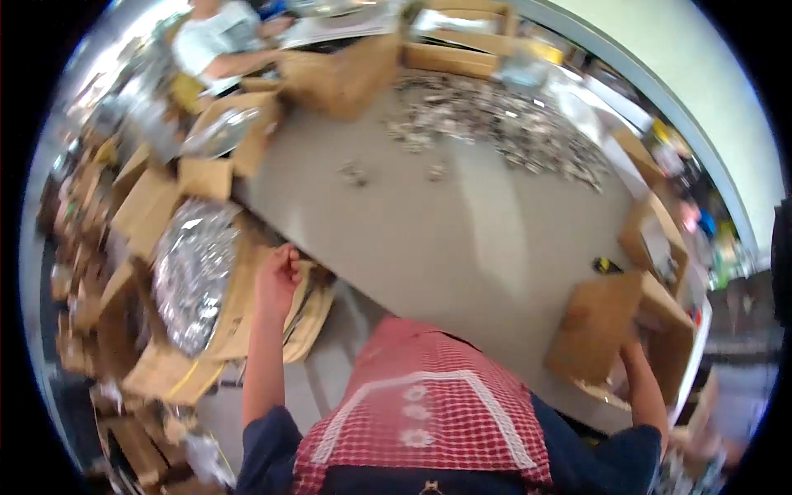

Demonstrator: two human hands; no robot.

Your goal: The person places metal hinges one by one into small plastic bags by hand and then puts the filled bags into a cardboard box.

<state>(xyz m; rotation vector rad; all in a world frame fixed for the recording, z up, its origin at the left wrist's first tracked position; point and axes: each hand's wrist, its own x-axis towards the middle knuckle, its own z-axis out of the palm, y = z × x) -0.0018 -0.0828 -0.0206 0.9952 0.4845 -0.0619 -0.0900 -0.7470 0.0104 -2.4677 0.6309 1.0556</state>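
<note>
Work in hand looks like the right hand (pixel 631 348) reaching into the cardboard box (pixel 592 326) at right, its grip hidden; the next move would call for clearing the box walls; left hand (pixel 283 264), loosely curled, seemingly empty, beside the table (pixel 371 231) edge; small pieces (pixel 495 124) heaped beyond.

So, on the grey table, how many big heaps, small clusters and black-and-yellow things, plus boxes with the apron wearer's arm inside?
Large heap of small pieces: 1
Small clusters, left and right: 2
Black-and-yellow object: 1
Cardboard box with the right forearm inside: 1
Total: 5
</note>
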